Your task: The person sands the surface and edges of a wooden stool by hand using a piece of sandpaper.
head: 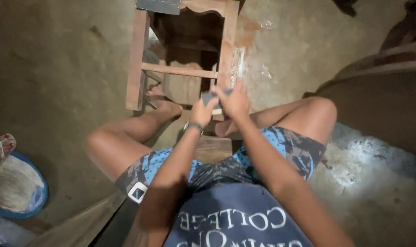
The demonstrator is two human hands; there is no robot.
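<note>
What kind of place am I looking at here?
Probably a small woodworking shop or home work area. A bare wooden stool frame lies on a rough concrete floor, pale dust lies beside it, and both hands press a small grey block against the frame's leg.

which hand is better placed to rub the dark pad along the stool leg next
Probably the right hand. It sits over the dark pad right against the stool leg, while the left hand only pinches the pad's near edge from below, farther from the wood.
</note>
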